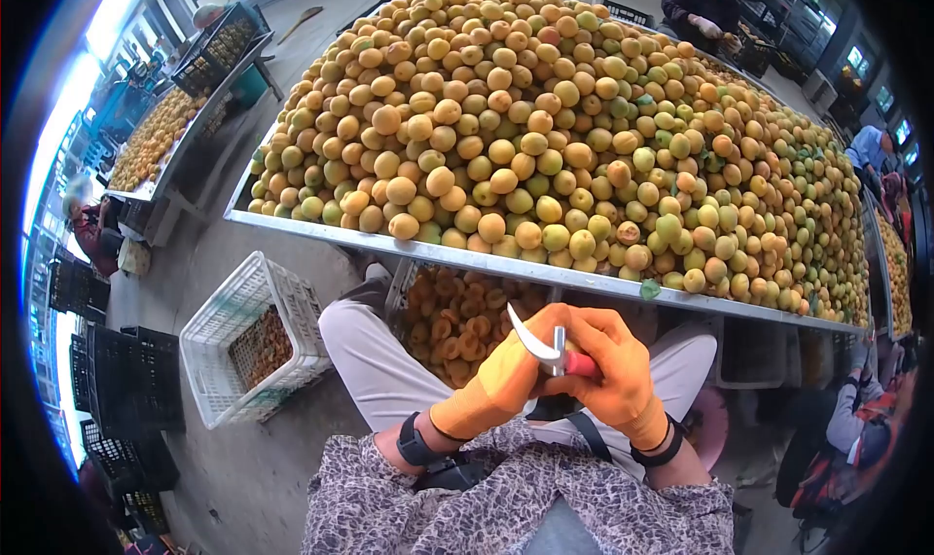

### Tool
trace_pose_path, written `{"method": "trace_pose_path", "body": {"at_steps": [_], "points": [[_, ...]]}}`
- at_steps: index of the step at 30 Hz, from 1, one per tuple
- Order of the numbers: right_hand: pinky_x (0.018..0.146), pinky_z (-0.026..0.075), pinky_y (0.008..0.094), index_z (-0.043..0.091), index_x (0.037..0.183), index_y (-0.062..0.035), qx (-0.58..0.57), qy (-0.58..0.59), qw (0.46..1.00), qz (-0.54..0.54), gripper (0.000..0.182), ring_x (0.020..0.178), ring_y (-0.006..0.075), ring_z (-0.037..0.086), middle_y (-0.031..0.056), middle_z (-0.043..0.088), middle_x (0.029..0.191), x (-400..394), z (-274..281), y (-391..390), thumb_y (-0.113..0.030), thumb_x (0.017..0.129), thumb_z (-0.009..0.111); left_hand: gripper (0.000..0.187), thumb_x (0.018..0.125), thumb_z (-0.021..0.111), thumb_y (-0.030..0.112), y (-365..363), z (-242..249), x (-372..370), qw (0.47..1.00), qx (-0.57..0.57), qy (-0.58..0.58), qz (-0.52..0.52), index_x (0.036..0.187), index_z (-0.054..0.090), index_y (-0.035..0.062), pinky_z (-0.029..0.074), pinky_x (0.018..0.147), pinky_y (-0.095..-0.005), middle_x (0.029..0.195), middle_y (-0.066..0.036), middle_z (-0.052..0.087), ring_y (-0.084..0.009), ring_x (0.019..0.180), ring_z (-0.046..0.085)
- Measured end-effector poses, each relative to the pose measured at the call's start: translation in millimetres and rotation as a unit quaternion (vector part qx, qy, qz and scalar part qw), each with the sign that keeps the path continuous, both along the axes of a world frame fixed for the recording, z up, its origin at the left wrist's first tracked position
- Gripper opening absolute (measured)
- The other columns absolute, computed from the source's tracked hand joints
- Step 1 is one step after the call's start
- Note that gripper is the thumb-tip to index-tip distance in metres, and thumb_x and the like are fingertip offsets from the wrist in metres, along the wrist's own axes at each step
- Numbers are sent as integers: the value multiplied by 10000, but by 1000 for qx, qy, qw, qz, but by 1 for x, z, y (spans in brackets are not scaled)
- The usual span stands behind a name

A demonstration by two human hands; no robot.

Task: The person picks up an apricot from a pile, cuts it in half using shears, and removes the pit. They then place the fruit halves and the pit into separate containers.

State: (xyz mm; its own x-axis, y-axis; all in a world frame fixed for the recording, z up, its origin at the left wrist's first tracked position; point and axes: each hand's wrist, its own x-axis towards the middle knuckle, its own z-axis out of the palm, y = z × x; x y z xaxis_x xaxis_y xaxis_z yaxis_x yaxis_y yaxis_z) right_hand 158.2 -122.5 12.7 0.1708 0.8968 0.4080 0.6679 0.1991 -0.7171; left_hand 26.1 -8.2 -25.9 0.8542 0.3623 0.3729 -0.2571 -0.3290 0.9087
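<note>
Both of my hands wear orange gloves and meet over my lap, in front of the heaped table. My right hand [621, 372] is closed around the red handle of a curved-bladed knife [533, 338]; its silver blade points up and left. My left hand [501, 372] is closed too, its fingers curled beside the blade and against the right hand. Whatever lies between its fingers is hidden. Behind the hands, below the table edge, are halved apricots [455, 327] in a container. Whole apricots [535, 146], yellow-orange to greenish, form a big pile above.
The table's metal rim [467, 259] runs across just beyond my hands. A white plastic crate [309, 326] with brown pits inside stands on the floor to the left. Black crates [126, 380] are stacked farther left. Other people sit around, including a person [861, 424] at right.
</note>
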Motion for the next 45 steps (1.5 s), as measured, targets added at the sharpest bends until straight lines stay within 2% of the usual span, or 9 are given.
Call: {"method": "trace_pose_path", "body": {"at_steps": [1,3,7,13,17,20,27,37,45], "points": [[820,540,387,581,1261,-50,-1,-1,1000,4,640,1014,336,626,152,609,1181,1,-2,0,-234,698,826,306,873,638,143,-4,16,-1,1000,-1,-1,4,1128,547,-1,486,690,-365,984,-147,590,-300,773,587],[810,537,391,562,1280,-33,-28,-36,999,6,645,1013,346,626,165,602,1178,3,-8,-5,-278,734,803,210,924,583,199,-10,40,-2,843,-481,235,55,995,580,2,482,653,-371,788,-87,595,-279,685,570],[794,528,397,579,1243,-4,46,3,999,-3,604,999,362,627,188,610,1116,-3,-16,9,-326,772,775,400,992,480,300,-8,0,7,995,41,-21,84,1224,515,-24,478,761,-350,954,-119,585,-241,834,560],[721,496,309,601,1154,6,70,166,983,-29,530,846,231,618,126,617,993,-22,-40,15,-380,821,747,453,1005,355,341,-17,15,6,978,-142,13,154,1210,559,-7,497,746,-294,986,-100,643,-157,875,605],[528,399,189,574,1199,8,-20,544,838,-21,576,698,51,525,19,611,908,-25,-29,22,-476,895,638,484,1006,336,384,-13,4,4,970,-138,23,197,1291,499,29,495,657,-283,950,-51,637,-142,777,598],[456,372,154,518,1265,57,-15,664,746,47,668,599,54,529,68,638,986,-20,-23,27,-490,895,617,498,998,372,472,-1,8,-5,871,-482,-8,92,1298,466,86,380,480,-227,754,-5,583,-81,552,480],[428,409,171,442,1324,66,-72,677,726,100,656,692,134,636,225,597,1199,-18,-24,24,-317,867,716,404,998,383,425,24,-3,-36,778,-625,-18,58,943,526,52,347,477,-269,651,-106,556,-180,526,482],[454,367,155,475,1327,40,-130,653,740,94,551,620,44,523,103,606,1121,-18,-32,22,-172,871,699,289,915,566,255,15,12,-49,876,-449,144,101,1054,617,7,371,505,-208,782,-48,622,-82,624,534],[907,425,243,488,1326,10,-141,530,831,92,562,993,101,528,21,571,1068,-17,-26,8,39,807,703,167,883,630,55,0,0,-32,886,-425,116,143,1025,652,-30,473,657,-238,809,-35,642,-101,697,591]]}}
